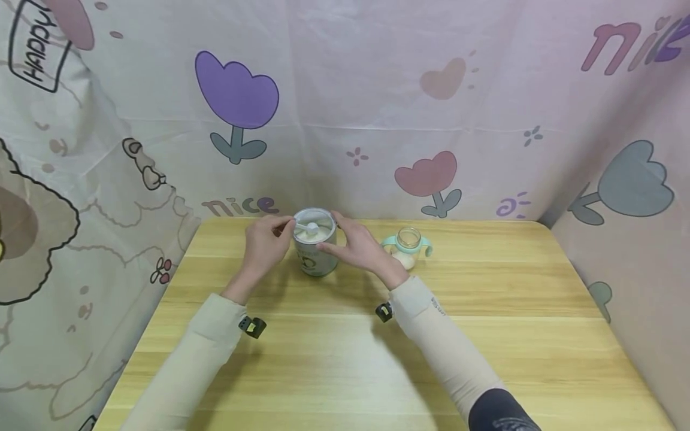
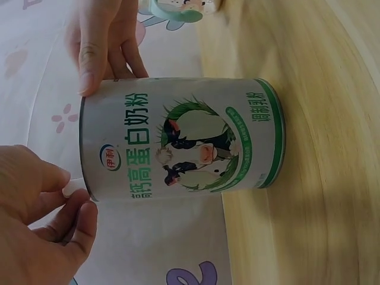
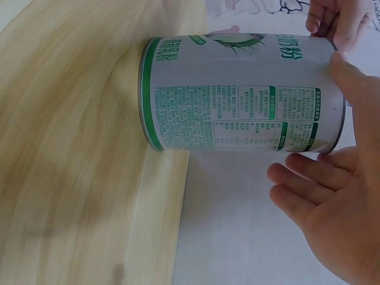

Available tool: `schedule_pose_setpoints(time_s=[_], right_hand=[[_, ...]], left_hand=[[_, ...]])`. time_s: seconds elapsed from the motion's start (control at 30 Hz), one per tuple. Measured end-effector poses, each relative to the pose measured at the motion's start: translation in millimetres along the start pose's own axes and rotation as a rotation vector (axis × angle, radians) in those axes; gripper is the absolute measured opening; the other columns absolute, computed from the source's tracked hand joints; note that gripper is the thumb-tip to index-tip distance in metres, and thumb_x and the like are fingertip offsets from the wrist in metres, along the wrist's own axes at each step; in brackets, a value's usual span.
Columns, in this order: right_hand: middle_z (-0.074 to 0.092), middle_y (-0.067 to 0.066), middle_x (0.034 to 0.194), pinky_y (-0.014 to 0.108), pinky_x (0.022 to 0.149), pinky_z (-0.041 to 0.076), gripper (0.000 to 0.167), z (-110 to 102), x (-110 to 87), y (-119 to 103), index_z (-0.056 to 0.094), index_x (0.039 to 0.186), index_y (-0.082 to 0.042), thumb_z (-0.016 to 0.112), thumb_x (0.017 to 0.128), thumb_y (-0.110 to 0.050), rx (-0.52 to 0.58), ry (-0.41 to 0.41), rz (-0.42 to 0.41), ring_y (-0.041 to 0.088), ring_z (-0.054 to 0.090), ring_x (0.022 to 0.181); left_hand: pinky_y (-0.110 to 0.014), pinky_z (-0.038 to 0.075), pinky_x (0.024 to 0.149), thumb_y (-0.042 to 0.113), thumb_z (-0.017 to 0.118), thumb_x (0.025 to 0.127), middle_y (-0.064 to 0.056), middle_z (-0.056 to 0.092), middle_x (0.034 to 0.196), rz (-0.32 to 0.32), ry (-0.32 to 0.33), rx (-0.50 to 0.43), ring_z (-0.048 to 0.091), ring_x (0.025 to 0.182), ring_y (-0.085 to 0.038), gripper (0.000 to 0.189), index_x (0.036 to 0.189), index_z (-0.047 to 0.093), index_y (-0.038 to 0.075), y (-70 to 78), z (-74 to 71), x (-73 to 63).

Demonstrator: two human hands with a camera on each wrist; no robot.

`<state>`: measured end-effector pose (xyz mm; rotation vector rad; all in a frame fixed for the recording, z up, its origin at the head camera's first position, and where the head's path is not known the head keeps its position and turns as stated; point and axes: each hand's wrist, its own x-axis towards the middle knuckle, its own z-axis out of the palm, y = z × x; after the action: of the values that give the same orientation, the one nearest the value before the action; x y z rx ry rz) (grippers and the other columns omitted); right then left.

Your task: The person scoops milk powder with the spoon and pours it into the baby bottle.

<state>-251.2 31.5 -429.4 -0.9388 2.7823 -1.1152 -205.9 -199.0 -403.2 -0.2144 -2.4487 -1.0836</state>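
A milk powder can (image 1: 318, 264) stands upright and lidless on the table, its label with a cow (image 2: 205, 154) facing the left wrist camera. Pale powder shows inside it. My left hand (image 1: 264, 244) pinches the handle of a small white scoop (image 1: 312, 228) at the can's left rim. The scoop's bowl is inside the can, over the powder. On the other side my right hand (image 1: 360, 244) grips the can near its top, thumb on the near side and fingers on the far side. In the left wrist view, the scoop handle (image 2: 73, 187) shows between the left fingertips.
A baby bottle (image 1: 408, 239) with mint-green handles stands uncapped just right of the can, behind the right wrist, with something pale inside. The wooden table (image 1: 334, 359) ends close behind the can at a printed cloth backdrop (image 1: 334, 90). Cloth also hangs at both sides.
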Motion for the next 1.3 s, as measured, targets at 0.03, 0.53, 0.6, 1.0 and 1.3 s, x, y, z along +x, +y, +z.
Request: schedule_pose_setpoints(time_s=[0.03, 0.53, 0.6, 1.0, 1.3], right_hand=[[0.039, 0.018, 0.167, 0.049, 0.125, 0.037, 0.097, 0.0, 0.1, -0.3, 0.030, 0.165, -0.002, 0.074, 0.096, -0.054, 0.001, -0.002, 0.001, 0.034, 0.044, 0.153], [0.038, 0.019, 0.168, 0.050, 0.125, 0.037, 0.096, 0.1, 0.8, -1.9, 0.028, 0.165, -0.003, 0.071, 0.097, -0.056, -0.005, -0.018, 0.019, 0.035, 0.043, 0.153], [0.039, 0.018, 0.168, 0.050, 0.124, 0.038, 0.096, 0.2, 0.6, -1.6, 0.028, 0.165, -0.003, 0.071, 0.097, -0.055, -0.004, -0.015, 0.019, 0.035, 0.043, 0.153], [0.038, 0.018, 0.168, 0.049, 0.125, 0.037, 0.096, -1.3, -0.4, -2.2, 0.026, 0.166, -0.004, 0.070, 0.098, -0.055, -0.001, -0.027, 0.025, 0.035, 0.042, 0.153], [0.042, 0.018, 0.166, 0.049, 0.124, 0.039, 0.093, -1.9, 0.2, -1.5, 0.028, 0.165, -0.004, 0.071, 0.098, -0.052, 0.001, -0.022, 0.014, 0.034, 0.045, 0.152]], left_hand=[[-0.022, 0.053, 0.072, 0.009, 0.070, 0.100, -0.020, 0.077, 0.100, 0.002, -0.005, -0.001, 0.071, 0.084, -0.030, 0.019, 0.112, 0.079, -0.004, 0.2, 0.4, 0.0], [-0.030, 0.051, 0.069, 0.008, 0.071, 0.099, -0.023, 0.074, 0.103, 0.001, -0.096, -0.010, 0.067, 0.082, -0.031, 0.018, 0.109, 0.079, -0.005, 3.7, 1.4, -1.0], [-0.028, 0.050, 0.069, 0.008, 0.071, 0.100, -0.023, 0.075, 0.101, 0.008, -0.103, -0.013, 0.066, 0.082, -0.030, 0.017, 0.108, 0.079, -0.005, 3.4, 1.6, -1.2], [-0.022, 0.046, 0.066, 0.008, 0.070, 0.101, -0.021, 0.076, 0.096, 0.027, -0.134, -0.049, 0.061, 0.078, -0.024, 0.018, 0.107, 0.079, -0.006, 3.3, 0.8, -2.9], [-0.021, 0.046, 0.066, 0.007, 0.069, 0.101, -0.022, 0.076, 0.095, 0.015, -0.163, -0.078, 0.060, 0.077, -0.024, 0.019, 0.108, 0.078, -0.008, 7.4, -1.9, -3.4]])
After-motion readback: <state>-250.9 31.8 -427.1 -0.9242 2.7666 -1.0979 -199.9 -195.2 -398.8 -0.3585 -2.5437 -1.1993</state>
